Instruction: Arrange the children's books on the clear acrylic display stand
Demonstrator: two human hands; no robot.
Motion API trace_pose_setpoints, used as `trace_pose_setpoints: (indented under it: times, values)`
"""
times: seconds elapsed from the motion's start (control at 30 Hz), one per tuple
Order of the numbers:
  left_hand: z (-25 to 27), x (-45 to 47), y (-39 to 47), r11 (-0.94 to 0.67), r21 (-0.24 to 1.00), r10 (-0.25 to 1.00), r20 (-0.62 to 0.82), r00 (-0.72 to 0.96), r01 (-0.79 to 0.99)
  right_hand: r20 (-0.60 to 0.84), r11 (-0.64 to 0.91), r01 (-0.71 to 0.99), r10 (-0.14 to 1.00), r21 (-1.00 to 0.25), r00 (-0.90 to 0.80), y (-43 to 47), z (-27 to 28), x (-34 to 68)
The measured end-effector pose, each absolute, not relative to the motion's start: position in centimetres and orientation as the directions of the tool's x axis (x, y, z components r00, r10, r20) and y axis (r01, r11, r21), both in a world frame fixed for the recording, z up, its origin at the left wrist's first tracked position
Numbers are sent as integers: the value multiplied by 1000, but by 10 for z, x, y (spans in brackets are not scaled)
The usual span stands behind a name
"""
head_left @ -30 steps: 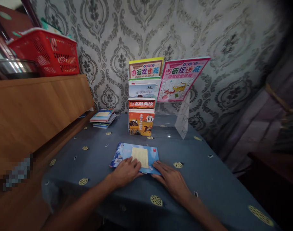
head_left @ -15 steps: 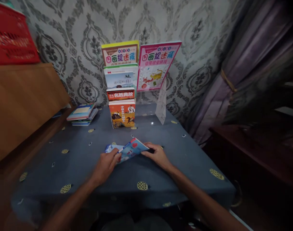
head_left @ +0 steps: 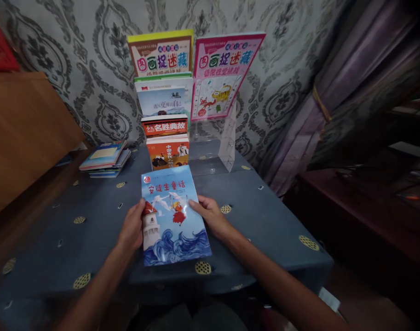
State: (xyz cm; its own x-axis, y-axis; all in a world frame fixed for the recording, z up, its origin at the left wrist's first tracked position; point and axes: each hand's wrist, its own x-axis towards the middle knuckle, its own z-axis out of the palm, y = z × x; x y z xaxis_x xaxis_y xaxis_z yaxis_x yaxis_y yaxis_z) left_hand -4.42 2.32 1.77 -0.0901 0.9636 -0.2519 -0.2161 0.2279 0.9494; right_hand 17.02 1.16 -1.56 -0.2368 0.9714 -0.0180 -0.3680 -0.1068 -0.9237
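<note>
Blue book (head_left: 177, 220) in front of clear rack (head_left: 228, 147), cover showing. Left hand (head_left: 132, 225) pinched closed on one edge, right hand (head_left: 212, 215) likewise opposite.

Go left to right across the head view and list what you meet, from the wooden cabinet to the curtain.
Wooden cabinet → stack of books → left hand → blue book → right hand → purple curtain.
</note>
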Motion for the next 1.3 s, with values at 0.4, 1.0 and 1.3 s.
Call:
trace_pose_setpoints:
  times: [0.4, 1.0, 1.3]
  values:
    - [-2, -70, 52, -330, 246, 936, 206, 284, 911, -69, -22, 505, 995, -863, -74, 22, -28, 195]
    - [-41, -63, 77, -484, 155, 849, 324, 418, 861, 245, 481, 734, 877, -479, -414, 95, -50, 173]
    - [-23, -44, 94, -635, -32, 742, 250, 622, 772, 318, 499, 452, 850, -739, -419, 115, -57, 201]
